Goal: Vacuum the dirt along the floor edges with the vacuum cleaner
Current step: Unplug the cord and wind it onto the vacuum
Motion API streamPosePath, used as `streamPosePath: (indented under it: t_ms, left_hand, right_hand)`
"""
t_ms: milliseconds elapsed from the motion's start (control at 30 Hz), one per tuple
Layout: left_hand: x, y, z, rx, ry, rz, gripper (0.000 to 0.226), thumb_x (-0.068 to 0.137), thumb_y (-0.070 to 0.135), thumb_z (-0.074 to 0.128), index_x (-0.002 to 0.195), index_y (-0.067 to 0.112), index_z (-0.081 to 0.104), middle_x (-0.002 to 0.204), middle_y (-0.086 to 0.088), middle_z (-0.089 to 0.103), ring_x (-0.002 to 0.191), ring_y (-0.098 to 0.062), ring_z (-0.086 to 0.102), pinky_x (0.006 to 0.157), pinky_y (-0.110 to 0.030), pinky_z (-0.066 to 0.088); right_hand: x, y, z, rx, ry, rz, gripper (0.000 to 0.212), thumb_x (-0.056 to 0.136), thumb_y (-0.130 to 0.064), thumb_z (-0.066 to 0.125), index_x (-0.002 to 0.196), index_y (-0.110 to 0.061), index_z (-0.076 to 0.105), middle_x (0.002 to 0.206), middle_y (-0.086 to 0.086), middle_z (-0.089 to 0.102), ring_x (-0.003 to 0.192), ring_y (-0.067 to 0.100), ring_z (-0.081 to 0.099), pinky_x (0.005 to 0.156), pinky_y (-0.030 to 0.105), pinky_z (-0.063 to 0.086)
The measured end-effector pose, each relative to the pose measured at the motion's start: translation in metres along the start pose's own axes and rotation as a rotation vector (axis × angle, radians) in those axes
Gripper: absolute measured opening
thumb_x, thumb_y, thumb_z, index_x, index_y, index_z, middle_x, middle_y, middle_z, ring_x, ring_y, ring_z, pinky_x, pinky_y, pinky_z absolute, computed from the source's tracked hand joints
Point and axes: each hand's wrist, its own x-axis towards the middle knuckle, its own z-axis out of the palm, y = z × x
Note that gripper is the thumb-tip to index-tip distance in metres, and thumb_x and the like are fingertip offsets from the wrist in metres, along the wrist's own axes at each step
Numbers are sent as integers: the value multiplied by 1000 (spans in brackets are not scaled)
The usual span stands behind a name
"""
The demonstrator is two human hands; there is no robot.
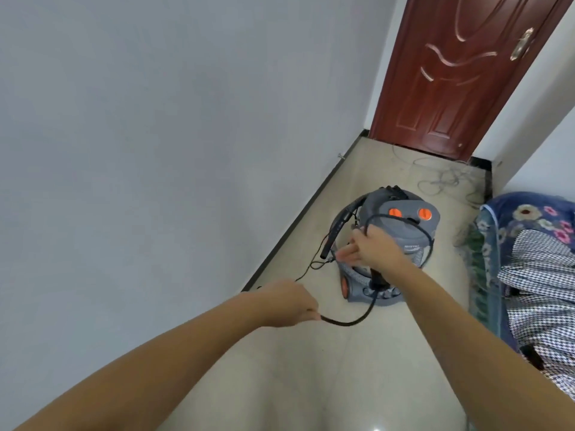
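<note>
A squat grey canister vacuum cleaner (392, 244) with orange knobs and an orange wheel stands upright on the floor (311, 368) near its left edge, black hose (339, 225) curving down its left side, a black cord (448, 320) seemingly looped over its top.

Hallway corner, far end shut off by a door.
Dark red wooden door (460, 73) stands closed w/ a brass handle (522, 45) on its right side. Pale grey wall (155, 135) runs down the left, black skirting (298, 225) at its foot. Thin grey wires (445, 178) lie tangled on the tile floor (311, 384) nr the door. Right edge: floral blue blanket (529, 219), checked cloth (547, 275) on top.
</note>
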Motion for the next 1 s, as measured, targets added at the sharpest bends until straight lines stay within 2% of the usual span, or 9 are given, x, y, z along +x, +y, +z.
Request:
streamPosePath:
  t_ms: [100,233,333,400,567,700,833,900,1000]
  left_hand:
    - [11,-1,-33,30,168,-83,31,104,35,36,115,18,59,98,-4,64,84,-21,58,70,-36,48]
    - [7,-19,-38,-427,369,-213,47,91,50,55,59,16,44,53,5,36,51,-12,33,50,-24,26]
    - [0,-36,-25,-722,492,-267,49,87,51,60,56,18,41,52,5,36,48,-8,32,50,-18,28]
    - [-9,-51,-9,-852,519,-326,49,90,49,57,55,20,39,50,7,34,48,-8,33,53,-20,31]
    - [-46,-89,53,-882,483,-557,52,93,50,52,55,22,29,50,8,27,48,-9,27,55,-27,24]
    - [-71,-94,87,-741,390,-640,48,96,45,50,58,21,34,51,8,33,48,-7,30,50,-20,24]
    - [-50,-57,49,-498,221,-408,44,100,43,43,61,24,38,55,9,41,50,-4,36,52,-20,31]
    - [-28,-28,20,-384,100,-255,42,101,44,38,67,20,46,60,8,46,57,-9,44,60,-28,39]
    - [-3,5,-17,-300,113,-118,45,102,42,35,64,19,40,61,5,45,58,-14,44,60,-34,36]
  right_hand:
    - [-19,9,41,-411,-225,-101,23,103,-19,36,91,-7,51,74,6,59,53,9,57,44,15,45]
    - [-26,7,37,-640,-234,-275,32,101,-28,38,83,-10,58,65,2,46,56,16,46,53,28,37]
    - [-27,2,2,-308,-264,-181,39,94,-45,50,66,-21,63,50,-7,36,41,10,32,40,20,29]
    - [-24,7,-36,12,-257,-136,33,89,-40,62,63,-20,58,47,-8,29,36,7,24,34,16,21]
    - [-5,41,-121,749,136,28,36,101,-28,41,68,-16,38,36,-10,23,40,6,4,28,14,13]
    - [8,61,-138,1142,426,245,38,103,-19,30,65,-16,35,30,-6,25,22,6,20,29,14,20]
    - [17,47,-112,682,584,182,43,93,-1,38,57,-9,60,34,-2,50,27,6,46,45,18,45]
    - [18,23,-78,735,457,172,35,101,-13,37,74,-4,57,43,2,61,37,9,57,51,21,51]
    - [-3,-8,-15,216,133,0,32,104,-22,34,93,1,53,77,12,73,71,22,72,67,30,59]
